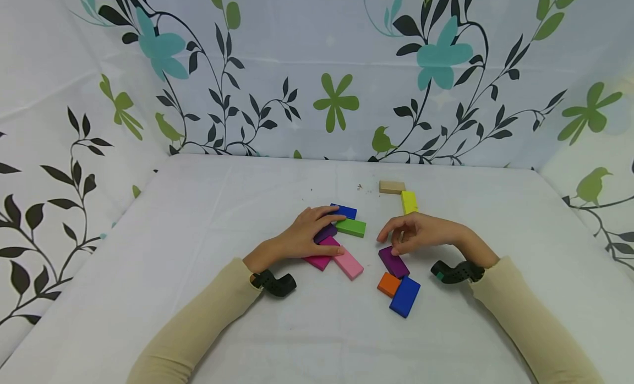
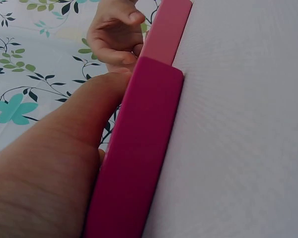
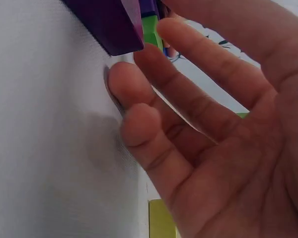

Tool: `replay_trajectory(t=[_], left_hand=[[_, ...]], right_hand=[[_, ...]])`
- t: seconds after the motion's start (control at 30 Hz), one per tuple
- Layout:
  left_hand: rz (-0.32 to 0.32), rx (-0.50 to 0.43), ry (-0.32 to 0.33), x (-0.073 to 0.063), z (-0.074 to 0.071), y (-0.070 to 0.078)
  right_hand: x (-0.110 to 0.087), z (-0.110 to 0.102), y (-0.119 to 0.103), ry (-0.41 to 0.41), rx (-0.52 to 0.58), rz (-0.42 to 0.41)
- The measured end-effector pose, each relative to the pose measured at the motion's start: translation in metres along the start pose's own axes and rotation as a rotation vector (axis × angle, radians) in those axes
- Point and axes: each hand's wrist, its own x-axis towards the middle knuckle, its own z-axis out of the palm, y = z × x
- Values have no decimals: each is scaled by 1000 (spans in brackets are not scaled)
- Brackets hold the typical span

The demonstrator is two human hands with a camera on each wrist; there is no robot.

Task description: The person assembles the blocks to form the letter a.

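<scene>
My left hand [image 1: 304, 231] is spread over a cluster of flat blocks. Its fingers reach over the dark purple block [image 1: 325, 233] toward the blue block [image 1: 344, 212] and the green block [image 1: 351, 228]. Its thumb lies across the magenta block [image 1: 317, 262] and the end of the pink block [image 1: 349, 263]. My right hand [image 1: 421, 231] hovers low with loosely bent fingers, its thumb at the upper end of a purple block [image 1: 393, 262]. In the right wrist view that purple block [image 3: 111, 25] stands just beyond the fingertips, and the palm holds nothing.
An orange block [image 1: 388, 284] and a second blue block [image 1: 405, 297] adjoin the purple one's near end. Behind my right hand are a yellow block [image 1: 409, 202] and a natural wood block [image 1: 392, 187]. A patterned cloth [image 1: 297, 54] hangs behind the white table [image 1: 238, 329].
</scene>
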Motion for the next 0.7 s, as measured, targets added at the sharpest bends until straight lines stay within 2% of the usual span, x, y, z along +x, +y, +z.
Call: replay_trajectory(t=[0.13,0.37,0.7], left_hand=[[4,-6,4,-1,0,1],[-2,-4,1,-1,1,0],[3,-3,2,0,0,0]], right_hand=[[-1,0,0,-61,-1,-2],[-2,-1,3,-150,-47,-102],[-5,0,0,-210,-116,-150]])
